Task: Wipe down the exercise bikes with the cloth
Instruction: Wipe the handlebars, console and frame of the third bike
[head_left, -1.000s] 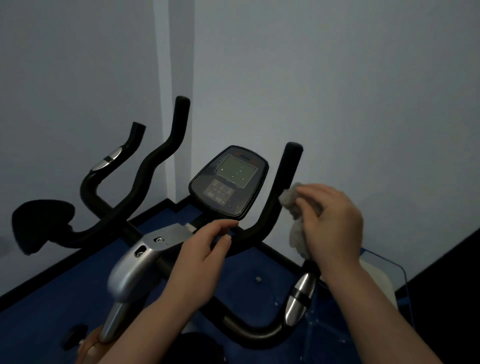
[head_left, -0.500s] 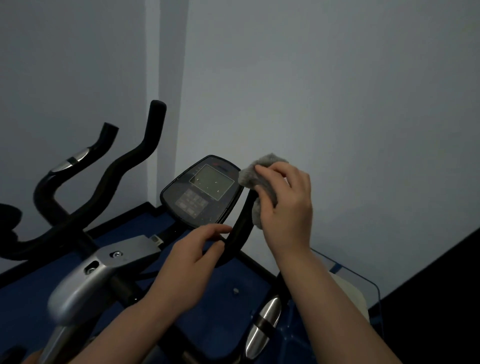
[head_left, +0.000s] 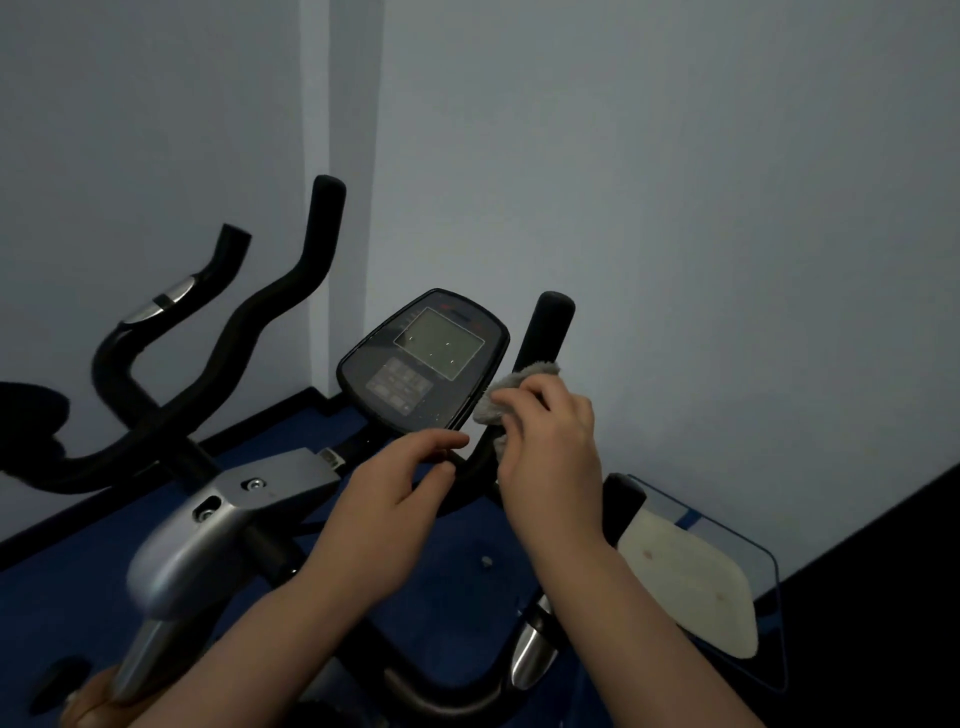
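Blue floor (head_left: 78, 613) under exercise bike (head_left: 208, 540), small speck (head_left: 486, 560) on it.

Two bare forearms enter from the bottom of the frame, and each one ends in a bare hand. The left hand (head_left: 395, 499) is in the lower middle of the frame, the right hand (head_left: 553, 457) is a little to the right of it and higher. No sleeve covers either arm up to the edge of the frame. On the wrists and on the fingers that can be seen there is no glove, watch, ring or band. The nails look short and plain, but the light is dim.
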